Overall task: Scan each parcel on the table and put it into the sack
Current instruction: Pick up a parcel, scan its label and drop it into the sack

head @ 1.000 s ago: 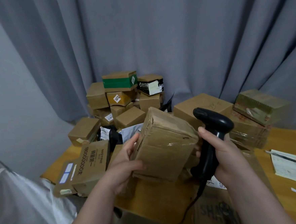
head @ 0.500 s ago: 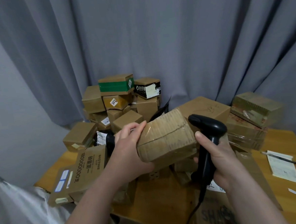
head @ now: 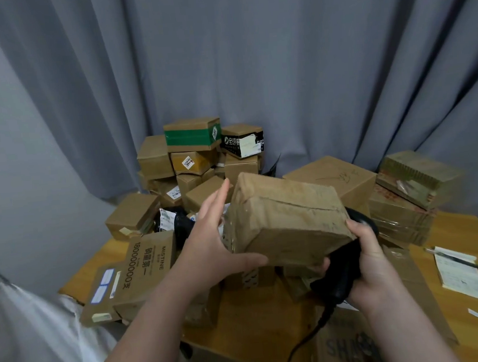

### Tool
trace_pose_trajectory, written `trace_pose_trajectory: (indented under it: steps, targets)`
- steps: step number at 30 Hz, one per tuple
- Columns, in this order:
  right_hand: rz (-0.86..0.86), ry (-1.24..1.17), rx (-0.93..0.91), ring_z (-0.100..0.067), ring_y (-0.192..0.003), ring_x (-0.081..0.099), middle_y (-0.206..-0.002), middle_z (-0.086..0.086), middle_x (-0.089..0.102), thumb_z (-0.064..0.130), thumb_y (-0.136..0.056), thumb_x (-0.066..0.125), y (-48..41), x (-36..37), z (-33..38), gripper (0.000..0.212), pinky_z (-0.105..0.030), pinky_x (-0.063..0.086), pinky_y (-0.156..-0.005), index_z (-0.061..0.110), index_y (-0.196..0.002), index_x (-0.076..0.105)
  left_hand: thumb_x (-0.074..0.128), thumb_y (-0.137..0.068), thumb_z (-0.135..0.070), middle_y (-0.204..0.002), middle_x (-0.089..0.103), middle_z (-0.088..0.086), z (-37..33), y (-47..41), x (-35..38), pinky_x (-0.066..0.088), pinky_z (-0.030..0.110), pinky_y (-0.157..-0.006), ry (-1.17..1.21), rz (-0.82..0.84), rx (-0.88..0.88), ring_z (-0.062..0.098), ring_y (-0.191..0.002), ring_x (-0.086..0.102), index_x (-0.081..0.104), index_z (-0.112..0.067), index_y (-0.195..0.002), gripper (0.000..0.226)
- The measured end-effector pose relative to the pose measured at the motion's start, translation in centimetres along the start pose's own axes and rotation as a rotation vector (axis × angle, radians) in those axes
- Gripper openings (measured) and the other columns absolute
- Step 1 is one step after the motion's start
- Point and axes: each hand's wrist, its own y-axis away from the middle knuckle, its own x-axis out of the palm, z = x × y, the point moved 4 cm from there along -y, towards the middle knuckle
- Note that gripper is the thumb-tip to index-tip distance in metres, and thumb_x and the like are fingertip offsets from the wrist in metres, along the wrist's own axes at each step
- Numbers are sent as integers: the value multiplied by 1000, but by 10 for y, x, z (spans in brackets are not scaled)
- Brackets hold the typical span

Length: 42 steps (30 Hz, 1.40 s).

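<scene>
Parcel (head: 286, 220) held tilted in mid-air above wooden table (head: 253, 318), between both hands. Left hand (head: 217, 247): fingers straight, pressed against parcel's left end, thumb underneath. Right hand (head: 370, 259): curled round black scanner (head: 340, 275), fingertip touching parcel's right corner. Cardboard boxes (head: 194, 161) heaped behind; white sack (head: 31, 336) at left; grey curtain (head: 252, 66) backdrop.

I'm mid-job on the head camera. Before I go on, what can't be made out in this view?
All in the head view:
- Barcode on the parcel: none on the faces shown; the other faces are turned away.
- Scanner: its head is mostly behind the parcel, and the right hand wraps the handle.
- Sack: cut off by the left and bottom edges, mouth unseen.
- Paper slip: writing too small to read.
</scene>
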Motion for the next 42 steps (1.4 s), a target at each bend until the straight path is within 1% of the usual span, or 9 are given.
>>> trace_pose_trajectory:
  steps: [3, 7, 12, 17, 25, 29, 35, 39, 42]
  targets:
    - [17, -62, 51, -41, -95, 67, -111, -13, 71, 47, -74, 71, -2, -5, -2, 40, -22, 51, -43, 21, -104, 72, 84, -28, -63, -144, 12, -38, 7, 0, 5, 35, 41, -110, 74, 81, -47, 8, -140, 23, -7, -76, -124, 133]
    - [61, -82, 102, -45, -78, 69, -106, -16, 71, 52, -76, 66, 4, -6, -5, 41, -23, 49, -41, 19, -100, 72, 87, -37, -47, -146, 17, -34, 7, -6, 7, 41, 14, -89, 208, 80, -12, -2, -130, 27, -3, -65, -138, 136]
    - [51, 20, 116, -43, -81, 71, -90, -15, 69, 60, -80, 60, 8, -7, -4, 49, -24, 50, -38, 16, -99, 73, 90, -57, -28, -134, 23, -30, -1, -8, 5, 43, 29, -96, 110, 22, 48, 2, -123, 33, 12, -50, -147, 121]
    - [40, 143, 5, -34, -97, 69, -110, -12, 72, 47, -68, 70, 4, -14, 11, 57, -51, 47, -82, 23, -119, 66, 90, -55, -20, -127, 19, -24, -6, -3, 0, 37, -5, -73, -18, -140, 208, -31, -107, 22, 22, -60, -122, 104]
    - [31, 145, -7, -25, -97, 67, -104, -8, 74, 50, -58, 79, 14, 1, 13, 58, -33, 51, -70, 19, -106, 74, 78, -75, -18, -137, 9, -30, -15, 9, 20, 29, 4, -86, -261, 12, 352, 0, -114, 32, 8, -73, -120, 100]
    - [41, 173, -4, -33, -99, 68, -98, -11, 75, 49, -61, 78, 18, 3, 12, 58, -47, 50, -95, 18, -109, 72, 80, -74, -27, -140, 0, -34, -13, 12, 32, 28, -3, -80, -248, 119, 359, -2, -120, 25, 6, -77, -120, 100]
    - [56, 235, -29, -35, -97, 67, -91, -12, 76, 38, -62, 78, 23, 5, 13, 45, -49, 52, -82, 18, -103, 72, 59, -83, -56, -141, 16, -40, -16, 15, 39, 35, 5, -88, 181, 142, 217, -23, -119, 29, -1, -78, -124, 77]
    - [107, 272, -54, -32, -96, 69, -96, -10, 76, 33, -59, 76, 21, 4, 15, 49, -46, 51, -84, 16, -105, 72, 58, -77, -66, -130, 40, -27, -7, 1, 44, 42, 45, -104, 654, 133, -113, 3, -115, 45, 26, -66, -134, 65]
    - [112, 248, -111, -29, -94, 71, -99, -10, 75, 30, -58, 75, 19, 4, 18, 54, -43, 51, -83, 13, -110, 70, 68, -65, -70, -142, 48, -8, -1, 3, 49, 43, 45, -107, 863, 220, -222, 18, -124, 51, 47, -47, -136, 78]
